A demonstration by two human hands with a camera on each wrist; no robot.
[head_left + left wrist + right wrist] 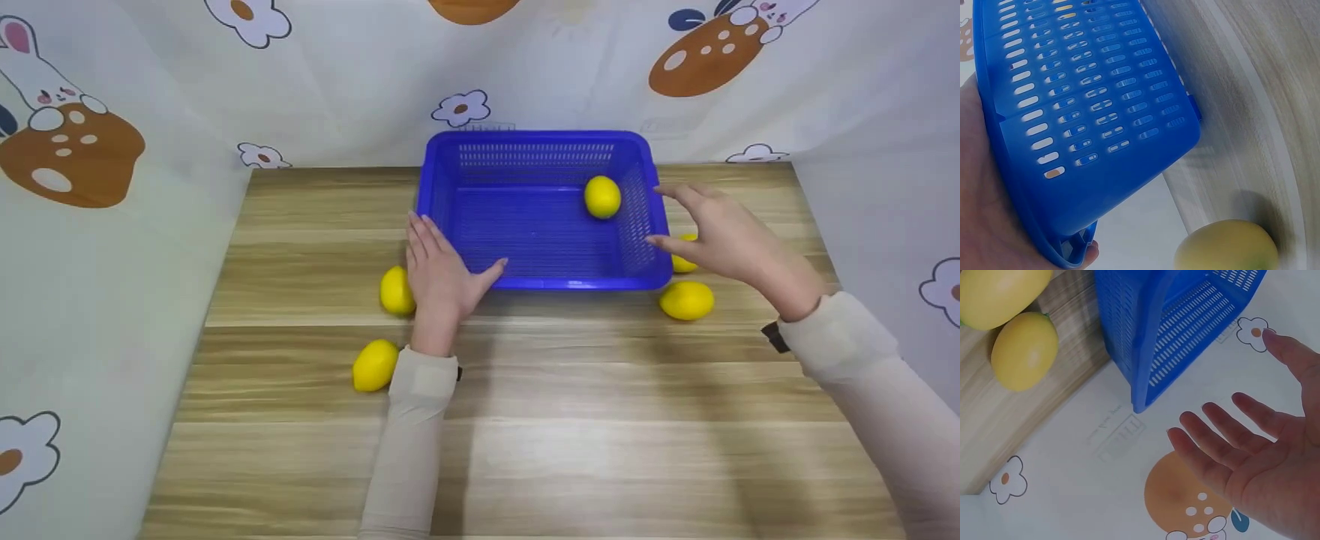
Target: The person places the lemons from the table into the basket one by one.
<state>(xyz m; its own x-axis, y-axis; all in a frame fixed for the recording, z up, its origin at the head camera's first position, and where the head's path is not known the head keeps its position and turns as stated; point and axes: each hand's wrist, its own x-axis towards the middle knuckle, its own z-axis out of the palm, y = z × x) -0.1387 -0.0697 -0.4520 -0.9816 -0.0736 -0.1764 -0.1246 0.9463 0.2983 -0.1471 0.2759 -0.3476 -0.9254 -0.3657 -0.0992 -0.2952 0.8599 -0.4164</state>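
Observation:
A blue plastic basket (544,285) with slotted walls stands at the back of the wooden table, one yellow lemon (602,197) inside near its right wall. My left hand (441,281) rests against its front left corner, fingers straight along the left side and thumb stretched over the front rim. The left wrist view shows the palm side along the basket's rim (1002,152). At the right side, my right hand (731,232) is held with fingers spread, fingertips close to the right rim; the right wrist view shows nothing in its palm (1275,478).
Left of the basket lie two lemons, one (396,291) partly behind my left hand and another (375,366) nearer the front. On the right are a lemon (687,301) and one partly hidden lemon (684,259) under my right hand. A patterned cloth (360,90) rises behind the table.

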